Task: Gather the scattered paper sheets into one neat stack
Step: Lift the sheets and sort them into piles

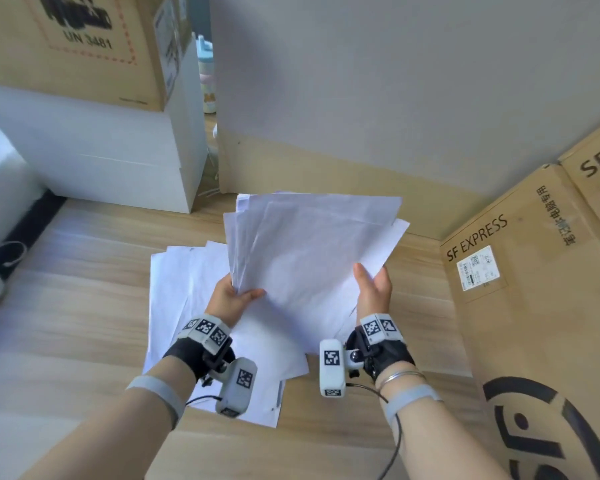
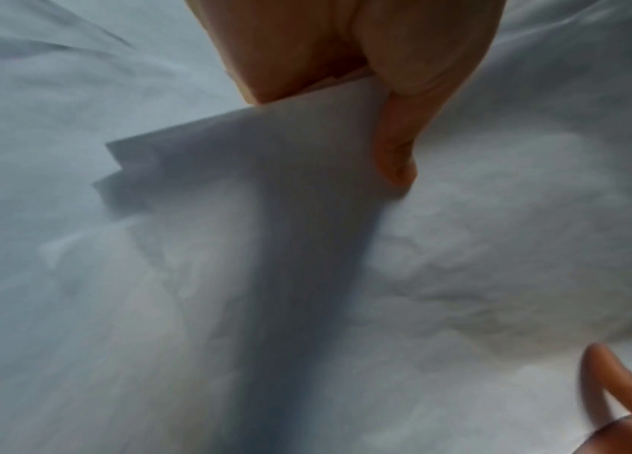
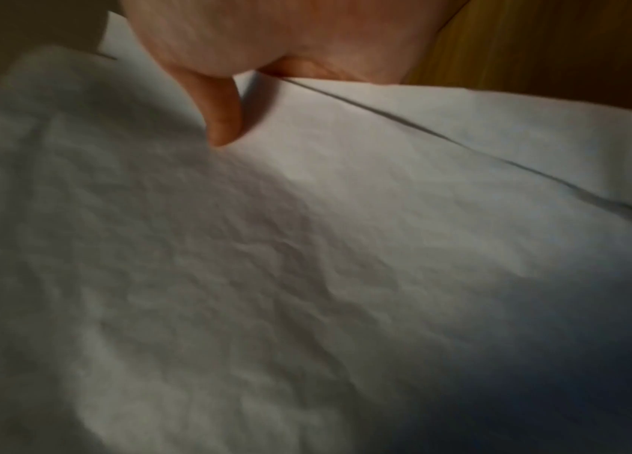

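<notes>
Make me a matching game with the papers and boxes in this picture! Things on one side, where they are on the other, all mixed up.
Things:
1. held sheets
2. loose sheets
3. SF Express box
4. UN 3481 box

Places:
A. on top of a white box, far left
B. lying flat on the wooden table
C. lifted between both hands
D. standing at the right

Pairs: 1-C, 2-B, 3-D, 4-A

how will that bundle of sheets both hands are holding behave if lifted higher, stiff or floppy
Probably floppy: the held sheets look thin and creased. Likely to slide apart, since their far edges already fan out unevenly. Probably light; the left hand and right hand hold only the near edge.
</notes>
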Demonstrator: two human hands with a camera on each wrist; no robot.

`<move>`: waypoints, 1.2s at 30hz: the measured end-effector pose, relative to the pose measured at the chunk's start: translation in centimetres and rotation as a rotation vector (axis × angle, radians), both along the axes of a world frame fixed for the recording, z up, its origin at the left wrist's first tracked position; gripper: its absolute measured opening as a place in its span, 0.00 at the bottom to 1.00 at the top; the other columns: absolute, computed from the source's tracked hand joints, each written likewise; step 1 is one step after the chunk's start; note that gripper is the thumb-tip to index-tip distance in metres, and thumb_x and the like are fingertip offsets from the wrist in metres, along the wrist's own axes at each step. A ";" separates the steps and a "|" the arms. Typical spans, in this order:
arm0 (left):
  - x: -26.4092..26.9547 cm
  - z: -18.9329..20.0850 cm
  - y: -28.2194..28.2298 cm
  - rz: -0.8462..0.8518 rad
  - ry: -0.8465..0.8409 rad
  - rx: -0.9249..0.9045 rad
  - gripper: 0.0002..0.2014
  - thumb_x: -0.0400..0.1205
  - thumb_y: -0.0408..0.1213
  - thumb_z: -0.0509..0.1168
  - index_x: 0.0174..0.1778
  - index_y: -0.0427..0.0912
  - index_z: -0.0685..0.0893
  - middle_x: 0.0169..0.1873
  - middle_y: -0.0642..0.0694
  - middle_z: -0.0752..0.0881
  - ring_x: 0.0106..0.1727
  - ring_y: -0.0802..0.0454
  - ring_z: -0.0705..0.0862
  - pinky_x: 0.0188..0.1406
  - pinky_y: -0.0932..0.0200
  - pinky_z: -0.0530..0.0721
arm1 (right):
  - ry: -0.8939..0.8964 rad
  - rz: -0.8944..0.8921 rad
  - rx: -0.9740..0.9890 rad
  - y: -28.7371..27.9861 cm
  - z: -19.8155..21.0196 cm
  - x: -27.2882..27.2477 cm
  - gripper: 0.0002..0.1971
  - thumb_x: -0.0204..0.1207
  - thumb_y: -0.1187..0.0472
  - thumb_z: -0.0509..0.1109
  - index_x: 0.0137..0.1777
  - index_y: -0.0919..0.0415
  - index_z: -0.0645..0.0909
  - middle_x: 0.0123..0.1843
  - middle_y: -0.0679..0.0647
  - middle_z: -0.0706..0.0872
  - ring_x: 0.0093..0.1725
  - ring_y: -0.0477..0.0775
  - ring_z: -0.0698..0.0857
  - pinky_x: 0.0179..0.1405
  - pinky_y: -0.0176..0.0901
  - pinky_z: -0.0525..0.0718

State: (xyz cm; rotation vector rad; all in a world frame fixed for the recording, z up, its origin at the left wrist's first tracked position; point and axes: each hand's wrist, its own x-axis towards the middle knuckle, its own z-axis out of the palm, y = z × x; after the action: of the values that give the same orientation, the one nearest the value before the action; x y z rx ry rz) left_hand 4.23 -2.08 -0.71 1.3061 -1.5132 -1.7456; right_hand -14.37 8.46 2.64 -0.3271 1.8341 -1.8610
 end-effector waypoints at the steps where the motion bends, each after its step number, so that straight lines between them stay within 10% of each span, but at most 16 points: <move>1: -0.2 0.4 -0.2 0.007 0.016 -0.017 0.13 0.72 0.19 0.69 0.48 0.35 0.80 0.33 0.52 0.82 0.32 0.61 0.82 0.26 0.80 0.80 | -0.024 -0.003 -0.051 -0.1 0.5 0.0 0.13 0.69 0.64 0.69 0.53 0.53 0.80 0.58 0.61 0.84 0.61 0.61 0.83 0.66 0.56 0.78; 5: 0.1 1.7 -1.2 -0.011 0.082 -0.059 0.20 0.67 0.22 0.75 0.53 0.37 0.81 0.38 0.53 0.85 0.32 0.73 0.86 0.31 0.80 0.81 | -0.017 0.034 -0.095 0.3 1.0 0.1 0.19 0.60 0.59 0.76 0.53 0.50 0.80 0.54 0.53 0.87 0.59 0.58 0.86 0.64 0.54 0.81; 9: 1.0 1.7 -1.3 -0.037 0.061 -0.049 0.23 0.66 0.20 0.75 0.54 0.39 0.78 0.41 0.53 0.84 0.36 0.74 0.87 0.35 0.78 0.82 | -0.005 0.105 0.027 1.5 -0.1 0.7 0.27 0.47 0.49 0.86 0.47 0.54 0.81 0.49 0.50 0.89 0.41 0.37 0.89 0.46 0.31 0.86; 13: 1.1 1.9 0.1 -0.084 -0.039 -0.008 0.14 0.66 0.24 0.76 0.40 0.42 0.83 0.23 0.54 0.86 0.34 0.48 0.86 0.30 0.72 0.82 | 0.033 0.190 0.150 1.8 -0.7 1.1 0.16 0.59 0.70 0.82 0.38 0.52 0.81 0.39 0.45 0.86 0.37 0.39 0.87 0.36 0.23 0.84; 15: 0.9 3.1 0.8 -0.036 -0.053 -0.034 0.13 0.68 0.23 0.75 0.44 0.23 0.81 0.17 0.38 0.86 0.22 0.51 0.81 0.21 0.57 0.82 | 0.039 0.198 0.157 1.8 -0.9 0.9 0.17 0.61 0.76 0.79 0.37 0.53 0.81 0.38 0.46 0.86 0.32 0.32 0.87 0.34 0.22 0.83; 18: 0.9 3.6 1.0 -0.025 -0.047 -0.007 0.19 0.68 0.23 0.75 0.51 0.17 0.81 0.35 0.21 0.86 0.40 0.38 0.87 0.52 0.37 0.80 | 0.054 0.213 0.206 2.0 -1.3 0.8 0.16 0.60 0.75 0.80 0.36 0.54 0.81 0.37 0.45 0.86 0.30 0.28 0.86 0.34 0.25 0.83; 20: 1.2 2.3 0.7 -0.060 -0.050 0.008 0.17 0.67 0.23 0.75 0.51 0.32 0.82 0.36 0.46 0.86 0.41 0.51 0.85 0.57 0.44 0.85 | 0.057 0.236 0.245 2.3 -1.8 1.2 0.15 0.60 0.74 0.80 0.36 0.55 0.82 0.39 0.46 0.86 0.35 0.36 0.88 0.35 0.25 0.83; 24: 0.5 1.5 -0.3 -0.044 -0.001 -0.029 0.15 0.67 0.21 0.74 0.48 0.36 0.83 0.32 0.60 0.87 0.36 0.67 0.87 0.34 0.78 0.82 | 0.031 0.157 0.216 1.4 -1.1 0.9 0.16 0.62 0.67 0.81 0.48 0.63 0.83 0.40 0.49 0.86 0.40 0.47 0.85 0.37 0.28 0.82; 36: -0.2 2.7 -1.9 0.022 0.118 -0.162 0.21 0.64 0.22 0.77 0.44 0.49 0.81 0.32 0.62 0.89 0.37 0.77 0.86 0.37 0.80 0.82 | 0.055 0.209 0.121 1.4 0.6 0.1 0.17 0.63 0.76 0.78 0.36 0.53 0.80 0.39 0.47 0.85 0.41 0.42 0.84 0.35 0.23 0.84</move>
State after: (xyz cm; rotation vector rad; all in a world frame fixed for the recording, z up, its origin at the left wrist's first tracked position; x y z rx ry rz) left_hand 4.00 -3.94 2.03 1.1152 -1.5323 -1.6193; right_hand -14.24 9.85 3.22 -0.5101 1.8610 -1.6083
